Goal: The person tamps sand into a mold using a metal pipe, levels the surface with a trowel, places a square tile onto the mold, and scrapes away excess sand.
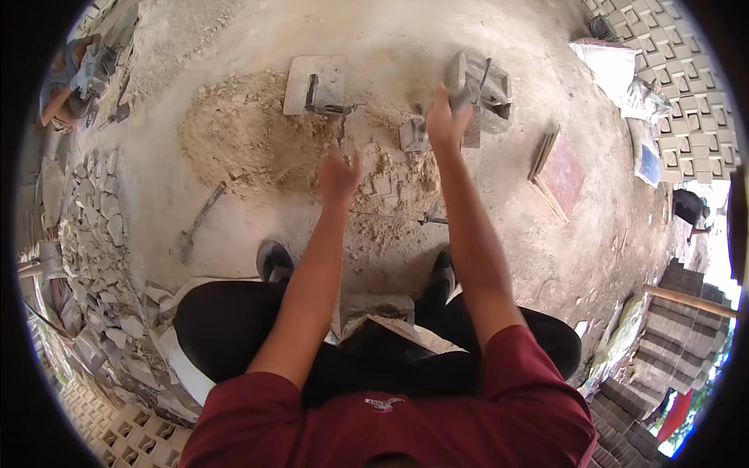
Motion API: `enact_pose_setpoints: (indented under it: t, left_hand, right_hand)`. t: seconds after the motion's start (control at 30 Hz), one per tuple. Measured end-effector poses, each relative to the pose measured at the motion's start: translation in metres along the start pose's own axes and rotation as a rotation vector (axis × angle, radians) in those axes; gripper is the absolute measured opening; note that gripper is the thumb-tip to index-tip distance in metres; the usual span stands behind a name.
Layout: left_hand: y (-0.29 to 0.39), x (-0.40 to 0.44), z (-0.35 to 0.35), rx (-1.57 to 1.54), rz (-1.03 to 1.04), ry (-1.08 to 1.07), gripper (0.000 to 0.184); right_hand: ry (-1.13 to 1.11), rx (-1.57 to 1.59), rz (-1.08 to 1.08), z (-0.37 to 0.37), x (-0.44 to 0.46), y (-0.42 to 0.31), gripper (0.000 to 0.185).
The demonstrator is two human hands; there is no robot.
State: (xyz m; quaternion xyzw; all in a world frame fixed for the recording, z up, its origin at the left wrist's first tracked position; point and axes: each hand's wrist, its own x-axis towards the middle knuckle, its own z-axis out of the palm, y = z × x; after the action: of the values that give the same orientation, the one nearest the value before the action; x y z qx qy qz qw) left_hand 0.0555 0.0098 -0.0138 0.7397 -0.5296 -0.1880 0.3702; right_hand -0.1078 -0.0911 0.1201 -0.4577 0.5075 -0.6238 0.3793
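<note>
My left hand (341, 178) hovers over the heap of pale, crumbly sand-like material (242, 132); its blurred fingers look apart, with nothing visible in them. Just beyond it lies a dark metal frame-like tool (329, 109), partly on a flat pale board (296, 87). My right hand (449, 121) is at the near left side of a grey trough (503, 82), which has a dark handle (485, 76) sticking up from it. Motion blurs these fingers, so whether they grip anything is unclear. A small grey block (413, 136) stands left of that hand.
A trowel-like tool (201, 222) lies on the ground at left, near broken stone pieces (101, 226). Right of the trough is a reddish board (562, 175) with wooden strips. Stacked blocks (686, 86) line the right. Another person (66, 86) sits at far left.
</note>
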Motion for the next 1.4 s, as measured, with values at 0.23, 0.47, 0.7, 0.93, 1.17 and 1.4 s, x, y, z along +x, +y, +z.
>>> enact_pose_setpoints:
  t: [0.23,0.47,0.7,0.93,1.17,1.4]
  left_hand:
    - [0.001,0.008,-0.007,-0.003,-0.087,-0.057,0.073]
    - [-0.001,0.007,-0.006,-0.025,-0.202,-0.136,0.072]
    - [-0.008,-0.004,-0.01,-0.361,-0.121,-0.045,0.06]
    - [-0.009,-0.001,-0.014,-0.394,-0.15,-0.101,0.055]
    - [-0.02,0.001,-0.001,-0.422,-0.154,-0.011,0.056]
    - [-0.015,-0.003,-0.006,-0.48,-0.228,-0.059,0.056]
  right_hand:
    - [0.078,-0.12,-0.297,0.026,-0.005,-0.006,0.032]
    - [0.113,0.009,-0.049,0.047,-0.004,-0.032,0.036]
    - [-0.002,-0.055,-0.043,0.072,0.008,-0.035,0.037]
    - [-0.053,-0.246,-0.028,0.096,-0.007,-0.038,0.036]
    - [-0.238,-0.36,-0.066,0.118,-0.02,-0.012,0.037]
    - [-0.215,-0.158,-0.022,0.111,-0.051,-0.02,0.037]
